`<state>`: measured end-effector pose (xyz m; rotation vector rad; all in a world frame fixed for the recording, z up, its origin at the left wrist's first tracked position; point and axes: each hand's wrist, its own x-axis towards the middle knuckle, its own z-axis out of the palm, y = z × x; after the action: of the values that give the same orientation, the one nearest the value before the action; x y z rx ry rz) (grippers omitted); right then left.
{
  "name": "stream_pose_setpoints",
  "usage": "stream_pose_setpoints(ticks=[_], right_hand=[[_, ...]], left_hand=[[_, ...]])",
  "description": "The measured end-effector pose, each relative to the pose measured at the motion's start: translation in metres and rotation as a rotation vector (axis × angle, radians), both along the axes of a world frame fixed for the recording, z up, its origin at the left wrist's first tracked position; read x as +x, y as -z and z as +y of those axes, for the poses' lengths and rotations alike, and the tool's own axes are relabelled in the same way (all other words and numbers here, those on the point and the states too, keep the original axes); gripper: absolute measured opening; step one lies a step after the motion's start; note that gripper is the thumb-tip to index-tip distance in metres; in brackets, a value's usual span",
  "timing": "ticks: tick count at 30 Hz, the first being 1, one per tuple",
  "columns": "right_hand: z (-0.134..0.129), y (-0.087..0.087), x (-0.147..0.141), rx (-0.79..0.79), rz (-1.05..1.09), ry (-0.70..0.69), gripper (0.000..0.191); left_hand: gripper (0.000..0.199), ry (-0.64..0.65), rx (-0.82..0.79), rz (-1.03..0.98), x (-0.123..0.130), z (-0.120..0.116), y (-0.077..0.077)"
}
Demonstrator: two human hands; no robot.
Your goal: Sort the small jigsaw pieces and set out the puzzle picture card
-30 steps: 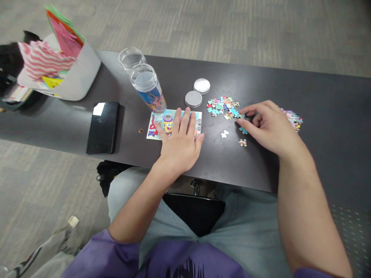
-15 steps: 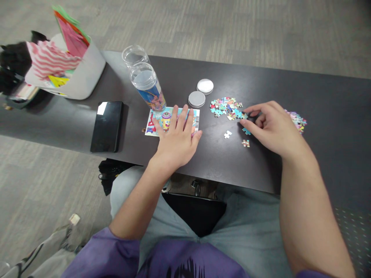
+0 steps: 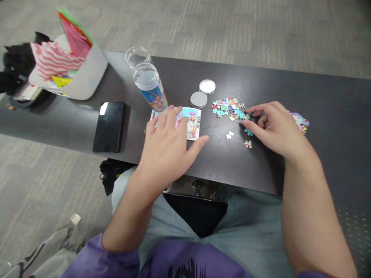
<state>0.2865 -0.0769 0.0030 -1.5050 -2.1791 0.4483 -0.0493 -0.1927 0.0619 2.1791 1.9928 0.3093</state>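
Observation:
My left hand (image 3: 166, 144) is over a colourful cartoon card (image 3: 193, 125), palm down with its fingers stretched out. It holds nothing and hides the card's left part. Beside a pile of jigsaw puzzle pieces (image 3: 226, 106) is my right hand (image 3: 271, 129), its thumb and forefinger apart at the pile's right edge and the other fingers curled. Nothing shows between them. Just below the thumb lies a blue piece (image 3: 248, 132). A white piece (image 3: 230, 135) and a reddish patterned piece (image 3: 247, 144) lie closer to me. A second pile (image 3: 300, 121) is partly behind my right hand.
Two clear plastic tubes, one with a cartoon picture (image 3: 153, 94), the other (image 3: 136, 56) behind it, stand past the card. Two round silver lids (image 3: 198, 99) lie near the pile. Leftward are a black phone (image 3: 108, 127) and a full white bin (image 3: 92, 73) on the dark table (image 3: 261, 85).
My left hand has lifted off the card and shifted left and toward me, uncovering the card's right part. My right hand has stayed beside the pile.

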Motion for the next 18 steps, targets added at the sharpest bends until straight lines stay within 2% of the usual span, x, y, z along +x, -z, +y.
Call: stream_pose_setpoints(ticks=[2,4,5,6,7,8,10,13,15,18], right_hand=[[0.001,0.002,0.002,0.01,0.002,-0.005,0.051],[0.002,0.004,0.004,0.02,0.007,0.002,0.05],[0.002,0.005,0.004,0.023,0.009,0.01,0.05],[0.002,0.006,0.005,0.024,0.01,0.017,0.051],[0.002,0.006,0.005,0.026,0.009,0.023,0.052],[0.002,0.007,0.005,0.028,0.007,0.025,0.053],[0.003,0.008,0.006,0.032,0.001,0.02,0.055],[0.003,0.008,0.006,0.031,-0.002,0.008,0.057],[0.002,0.007,0.006,0.023,0.001,0.01,0.055],[0.0,0.002,0.002,0.003,0.015,0.028,0.049]], left_hand=[[0.029,-0.106,0.174,-0.101,-0.016,-0.002,-0.013],[0.024,-0.255,0.409,-0.205,-0.034,0.004,-0.018],[0.033,-0.31,0.468,-0.241,-0.043,0.009,-0.016],[0.045,-0.358,0.595,-0.289,-0.051,0.016,-0.011],[0.058,-0.342,0.576,-0.341,-0.059,0.023,-0.004],[0.074,-0.339,0.652,-0.39,-0.066,0.031,0.005],[0.098,-0.316,0.614,-0.434,-0.076,0.045,0.023],[0.104,-0.31,0.515,-0.443,-0.083,0.058,0.042],[0.104,-0.336,0.488,-0.447,-0.083,0.062,0.045],[0.1,-0.397,0.401,-0.424,-0.08,0.061,0.036]])
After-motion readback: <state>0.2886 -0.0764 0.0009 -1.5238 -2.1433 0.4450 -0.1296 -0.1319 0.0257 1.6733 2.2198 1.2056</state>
